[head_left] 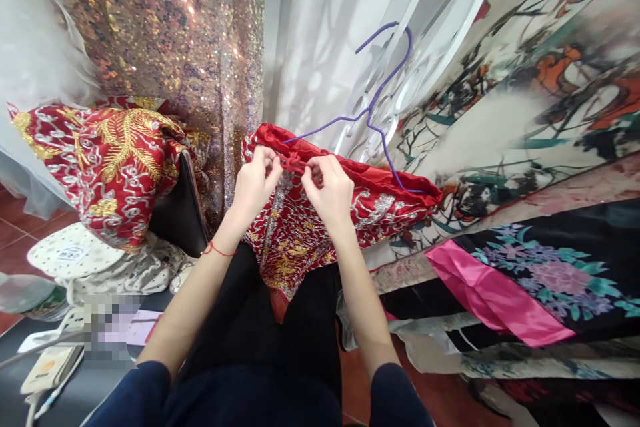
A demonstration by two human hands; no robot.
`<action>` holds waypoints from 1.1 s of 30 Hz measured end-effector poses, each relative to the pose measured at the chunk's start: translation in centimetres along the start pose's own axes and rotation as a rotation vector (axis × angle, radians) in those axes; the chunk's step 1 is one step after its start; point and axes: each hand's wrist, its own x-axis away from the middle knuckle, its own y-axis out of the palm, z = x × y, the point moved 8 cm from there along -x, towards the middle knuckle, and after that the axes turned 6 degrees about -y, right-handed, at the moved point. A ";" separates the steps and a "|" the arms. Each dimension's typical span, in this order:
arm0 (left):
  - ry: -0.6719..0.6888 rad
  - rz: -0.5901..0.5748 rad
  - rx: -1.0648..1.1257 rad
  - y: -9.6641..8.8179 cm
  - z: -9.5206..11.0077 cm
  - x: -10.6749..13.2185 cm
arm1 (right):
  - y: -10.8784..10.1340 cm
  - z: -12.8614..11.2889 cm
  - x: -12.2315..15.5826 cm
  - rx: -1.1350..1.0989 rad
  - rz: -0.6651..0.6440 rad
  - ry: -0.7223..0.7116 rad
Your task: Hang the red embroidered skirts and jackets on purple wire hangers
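Observation:
A red embroidered garment (295, 260) with gold and silver stitching lies over my lap. A purple wire hanger (345, 119) sits inside its upper edge, the hook pointing up and away. At that edge is a red frog fastening (294, 161). My left hand (256, 181) pinches one end of it between thumb and fingers. From the other side, my right hand (327, 190) pinches the opposite end. The fingertips are a short gap apart, with the red knotted cord between them. Fingers partly hide whether its two halves are joined.
A second red and gold garment (113, 167) drapes over a black chair back (180, 207) at left. Below are a dotted white cloth item (75, 253) and a cable with a pale charger (50, 368). Sequin fabric (165, 27) and patterned clothes (540, 273) hang around.

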 end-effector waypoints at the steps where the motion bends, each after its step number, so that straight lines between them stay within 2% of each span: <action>1: 0.011 0.056 -0.027 -0.5 0.1 -0.2 | -0.4 0.4 0.0 0.012 0.019 0.014; 5: 0.062 0.201 -0.155 -2.0 0.2 -0.7 | -1.8 1.3 0.0 0.055 0.050 0.034; 10: 0.108 0.327 -0.281 -3.5 -0.2 -1.3 | -2.1 1.3 0.5 0.089 0.033 0.050; 14: 0.140 0.325 -0.306 -3.9 -0.3 -1.6 | -2.3 1.3 0.7 0.140 0.039 0.037; 19: 0.139 0.331 -0.306 -4.8 -0.1 -2.0 | -3.9 1.8 0.9 0.264 0.145 0.009; 23: 0.166 0.253 -0.282 -5.2 -0.5 -2.8 | -4.5 2.1 1.3 0.239 0.134 0.038; 27: 0.267 0.142 -0.283 -4.9 0.0 -3.0 | -5.8 1.9 1.4 0.075 0.057 -0.010; 30: 0.341 0.047 -0.293 -4.2 1.1 -3.1 | -8.8 2.6 1.4 0.097 0.089 -0.056; 33: 0.410 -0.089 -0.329 -2.9 1.7 -3.8 | -11.9 5.2 1.6 0.249 0.059 -0.033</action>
